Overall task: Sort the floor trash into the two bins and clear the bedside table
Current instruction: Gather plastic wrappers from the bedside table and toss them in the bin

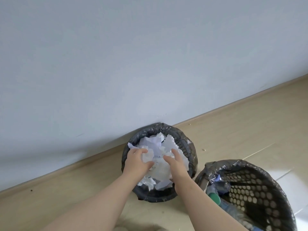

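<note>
Near-right mesh bin (260,185), black liner, holds plastic bottles (215,195), axis unclear; farther left, a second lined bin (189,145) against the wall (116,64) is heaped with crumpled paper (156,142), shapeless, left hand (138,162) curled round a wad, right hand (176,164) spread flat on it.
</note>
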Demonstrator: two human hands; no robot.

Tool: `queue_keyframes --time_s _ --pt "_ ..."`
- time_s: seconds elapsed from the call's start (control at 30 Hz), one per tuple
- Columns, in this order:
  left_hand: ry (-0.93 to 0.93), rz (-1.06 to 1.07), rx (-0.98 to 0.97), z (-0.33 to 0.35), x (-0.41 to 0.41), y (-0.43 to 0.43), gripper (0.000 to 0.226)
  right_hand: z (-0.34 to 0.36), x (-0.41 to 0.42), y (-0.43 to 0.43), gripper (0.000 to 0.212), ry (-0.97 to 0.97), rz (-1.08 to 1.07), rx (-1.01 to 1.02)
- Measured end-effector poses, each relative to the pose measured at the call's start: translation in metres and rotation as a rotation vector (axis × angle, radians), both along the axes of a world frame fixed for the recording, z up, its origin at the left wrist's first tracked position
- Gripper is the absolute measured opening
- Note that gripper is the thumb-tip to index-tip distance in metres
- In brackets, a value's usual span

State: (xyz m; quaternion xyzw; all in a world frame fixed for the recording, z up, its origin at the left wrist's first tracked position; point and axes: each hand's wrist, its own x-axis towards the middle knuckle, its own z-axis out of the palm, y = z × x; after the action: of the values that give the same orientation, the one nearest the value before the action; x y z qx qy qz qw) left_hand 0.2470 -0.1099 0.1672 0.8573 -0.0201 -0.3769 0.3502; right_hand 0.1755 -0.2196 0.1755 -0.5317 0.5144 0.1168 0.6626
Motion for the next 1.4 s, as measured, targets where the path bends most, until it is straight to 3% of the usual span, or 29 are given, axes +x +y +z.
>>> queue_keyframes --time_s 0.13,0.3,0.5,0.77,1.1,1.4 --pt "0.073 -0.006 -0.012 0.016 -0.008 0.007 0.057 0.014 -0.010 0.006 0.056 -0.008 -0.064 0.076" --pt "0.093 0.157 -0.122 0.061 -0.006 0.014 0.046 0.060 -0.012 0.005 0.054 -0.036 -0.093 0.060" --pt "0.149 0.245 -0.123 0.124 -0.010 0.026 0.041 0.124 -0.016 0.010 0.053 -0.029 -0.069 0.015" --pt "0.136 0.390 -0.188 0.244 -0.014 0.042 0.020 0.235 -0.014 0.025 0.043 0.020 0.019 0.025" --pt "-0.108 0.763 -0.528 0.450 -0.015 0.087 0.013 0.444 0.038 0.073 0.009 -0.348 0.358 -0.016" --pt "-0.460 1.156 -0.735 0.604 -0.076 0.246 0.011 0.596 0.027 0.226 0.008 -0.641 0.729 0.086"
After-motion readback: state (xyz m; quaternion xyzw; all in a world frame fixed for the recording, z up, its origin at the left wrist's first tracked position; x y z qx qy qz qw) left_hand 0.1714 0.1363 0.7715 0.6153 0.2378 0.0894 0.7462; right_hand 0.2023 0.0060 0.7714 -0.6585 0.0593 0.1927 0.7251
